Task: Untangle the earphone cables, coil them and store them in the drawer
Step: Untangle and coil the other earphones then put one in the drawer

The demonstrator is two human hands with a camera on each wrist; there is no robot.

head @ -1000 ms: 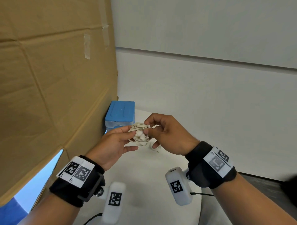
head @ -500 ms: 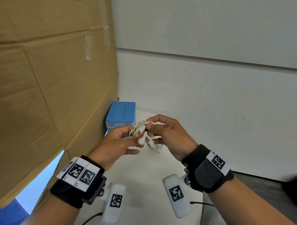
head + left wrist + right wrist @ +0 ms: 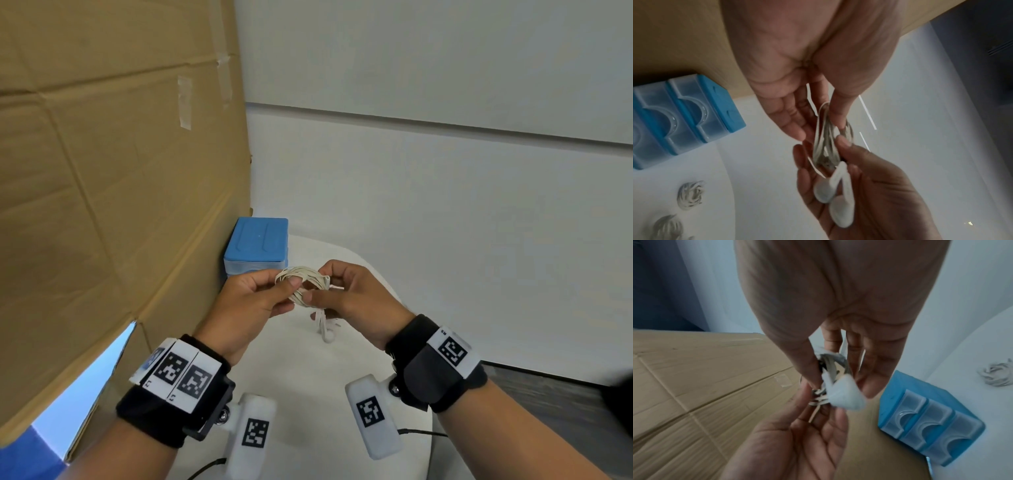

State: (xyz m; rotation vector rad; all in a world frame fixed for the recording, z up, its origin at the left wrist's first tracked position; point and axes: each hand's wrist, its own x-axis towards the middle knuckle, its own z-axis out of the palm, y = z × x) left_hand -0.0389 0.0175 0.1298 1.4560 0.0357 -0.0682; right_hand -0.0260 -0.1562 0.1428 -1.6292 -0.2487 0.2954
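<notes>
A white earphone cable coil (image 3: 303, 279) is held above the white table (image 3: 308, 394) between both hands. My left hand (image 3: 291, 291) pinches its left side with the thumb on top. My right hand (image 3: 320, 287) pinches the right side. The two earbuds (image 3: 325, 330) hang on a short length below the right hand. The left wrist view shows the coil (image 3: 826, 142) edge-on and the earbuds (image 3: 833, 199) against the right palm. In the right wrist view an earbud (image 3: 844, 394) blurs in front of the coil (image 3: 830, 365). The blue drawer unit (image 3: 257, 245) stands just behind the hands, its translucent drawers (image 3: 927, 423) closed.
A large cardboard sheet (image 3: 120, 171) walls off the left side, right beside the drawer unit. Other coiled cables (image 3: 691, 194) lie on the table; one coil (image 3: 996, 374) lies beyond the drawer unit. A white wall (image 3: 445, 205) stands behind the table.
The earbuds, tucked at the coil's middle a second ago, now hang free below the right hand. The coil has turned flatter between the fingers. Both hands stayed in place.
</notes>
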